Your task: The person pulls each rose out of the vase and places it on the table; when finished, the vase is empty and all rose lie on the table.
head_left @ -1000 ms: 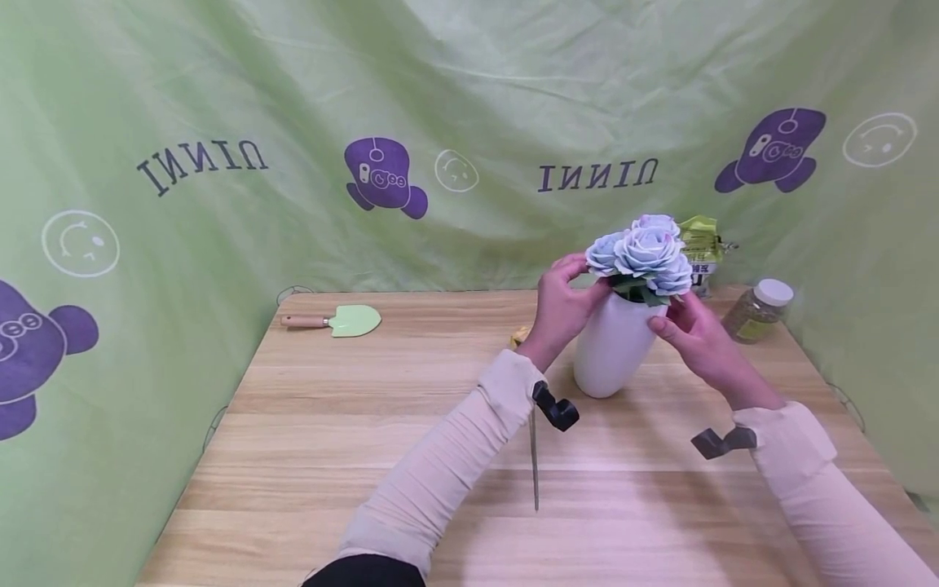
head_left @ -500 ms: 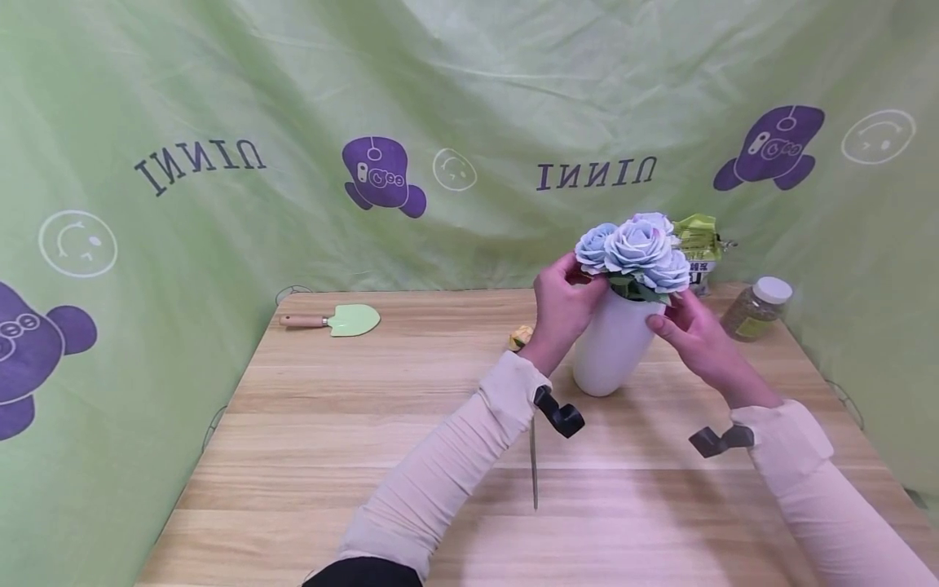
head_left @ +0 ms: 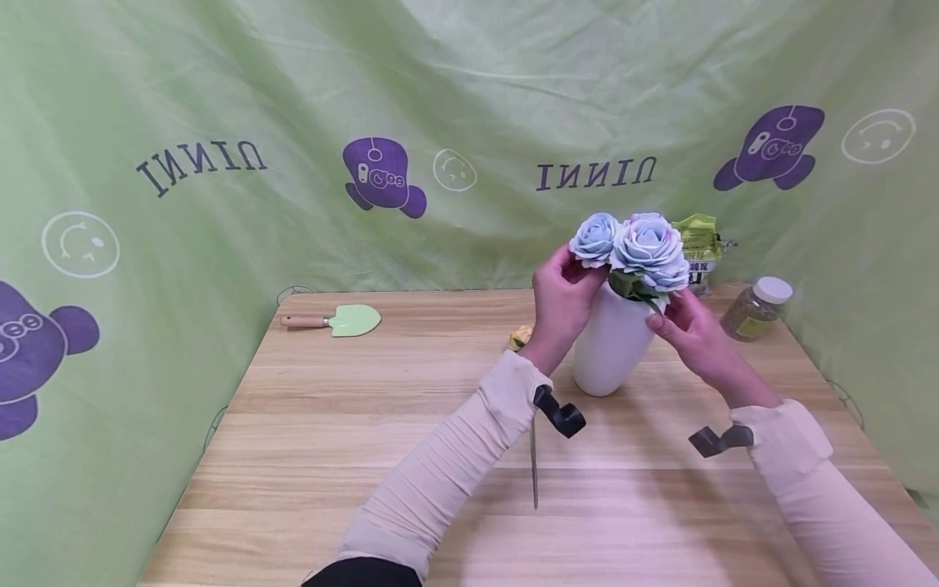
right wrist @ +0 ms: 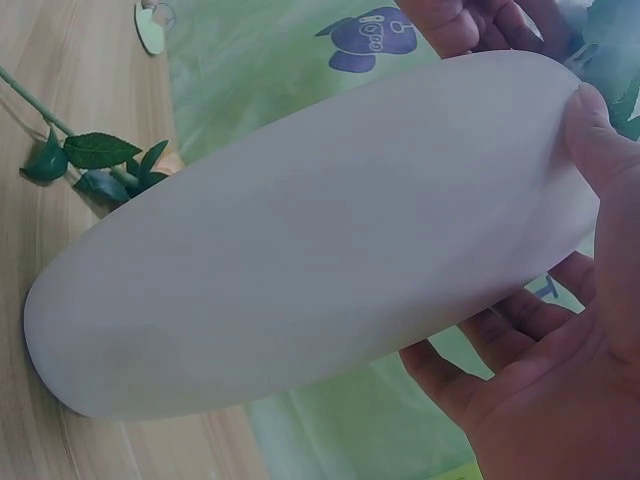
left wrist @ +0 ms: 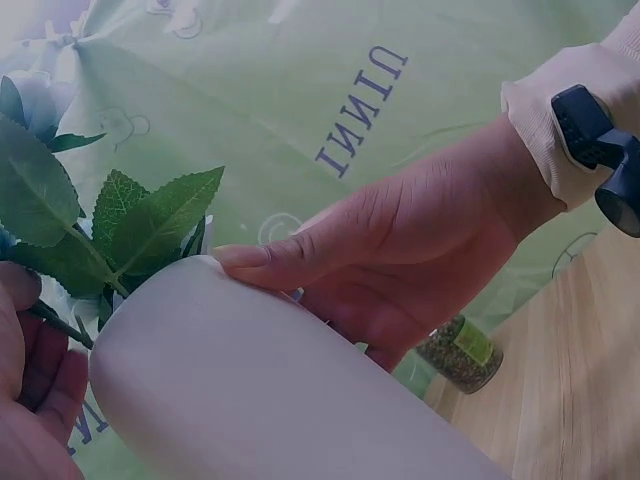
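Several pale blue roses (head_left: 649, 249) with green leaves (left wrist: 150, 215) stand in a tall white vase (head_left: 614, 346), which tilts slightly on the table. My left hand (head_left: 563, 302) is at the left of the rim. Its thumb and fingers pinch a rose's stem (left wrist: 62, 322) there, just under one bloom (head_left: 595, 239). My right hand (head_left: 693, 338) grips the vase near the rim from the right. In the right wrist view its thumb (right wrist: 598, 140) lies on the near side and the fingers reach round underneath. The lower stems are hidden inside the vase.
A yellow rose (head_left: 521, 337) lies on the wooden table (head_left: 352, 440), partly behind my left forearm. A green hand trowel (head_left: 355, 320) is at the back left. Behind the vase, at the right, are a green-topped bag (head_left: 698, 244) and a white-lidded jar (head_left: 759, 310).
The left bloom has moved left, apart from the other roses, as my left hand shifted slightly that way. My right hand has stayed at the vase's rim.
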{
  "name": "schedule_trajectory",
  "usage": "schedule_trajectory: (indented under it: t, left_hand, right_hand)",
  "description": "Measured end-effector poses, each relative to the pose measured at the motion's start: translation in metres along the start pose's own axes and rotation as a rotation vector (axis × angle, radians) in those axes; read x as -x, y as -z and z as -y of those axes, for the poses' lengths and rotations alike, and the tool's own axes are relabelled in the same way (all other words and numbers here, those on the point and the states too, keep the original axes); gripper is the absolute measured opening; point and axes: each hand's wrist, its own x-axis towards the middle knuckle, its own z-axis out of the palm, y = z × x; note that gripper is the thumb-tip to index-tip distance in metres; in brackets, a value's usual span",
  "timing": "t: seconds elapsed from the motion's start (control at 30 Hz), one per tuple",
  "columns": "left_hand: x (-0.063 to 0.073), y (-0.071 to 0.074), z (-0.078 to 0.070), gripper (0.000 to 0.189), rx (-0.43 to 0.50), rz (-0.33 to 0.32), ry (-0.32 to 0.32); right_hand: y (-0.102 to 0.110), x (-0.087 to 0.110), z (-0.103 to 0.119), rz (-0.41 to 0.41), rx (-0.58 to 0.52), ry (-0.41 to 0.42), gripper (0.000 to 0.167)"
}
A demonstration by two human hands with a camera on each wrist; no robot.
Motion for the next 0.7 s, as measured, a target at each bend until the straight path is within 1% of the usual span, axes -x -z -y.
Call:
schedule_trajectory:
  t: [0.27, 0.43, 0.6, 0.7]
  left_hand:
    - [-0.002, 0.001, -0.001, 0.031, -0.02, 0.004, -0.025]
    - [-0.004, 0.003, -0.006, 0.031, 0.0, -0.007, -0.041]
    - [-0.006, 0.005, -0.012, 0.032, 0.001, -0.009, -0.048]
    - [-0.006, 0.006, -0.013, 0.032, 0.001, -0.008, -0.049]
  right_hand:
    - [0.001, 0.0, -0.001, -0.001, 0.031, -0.024, 0.073]
    - [0.002, -0.001, -0.002, 0.006, 0.026, -0.026, 0.075]
    - [0.003, -0.001, -0.003, 0.009, 0.024, -0.033, 0.077]
    - [0.003, -0.001, -0.003, 0.006, 0.039, -0.042, 0.077]
